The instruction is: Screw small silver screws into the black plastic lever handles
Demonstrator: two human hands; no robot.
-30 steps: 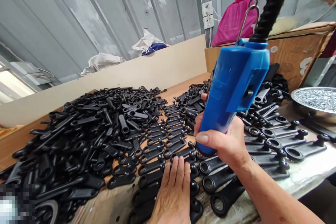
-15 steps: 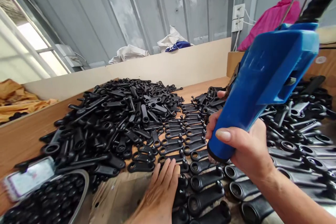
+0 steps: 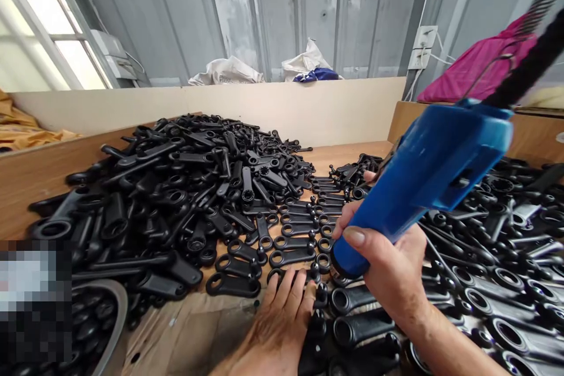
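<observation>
While right hand (image 3: 390, 261) clamped one blue power tool (image 3: 423, 170), mostly above its grip, flat left hand (image 3: 282, 320) partly covered maybe three black ball-ended levers (image 3: 321, 295).

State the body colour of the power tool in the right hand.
The power tool is blue, seen best in the head view.

Bright, diffuse daylight enters from the window (image 3: 76, 59) at upper left, its panes overexposed; the black ring-ended levers (image 3: 506, 310) at lower right carry glare, the black corrugated hose (image 3: 529, 67) blurs, and pixelation masks a patch near the lower-left corner
</observation>
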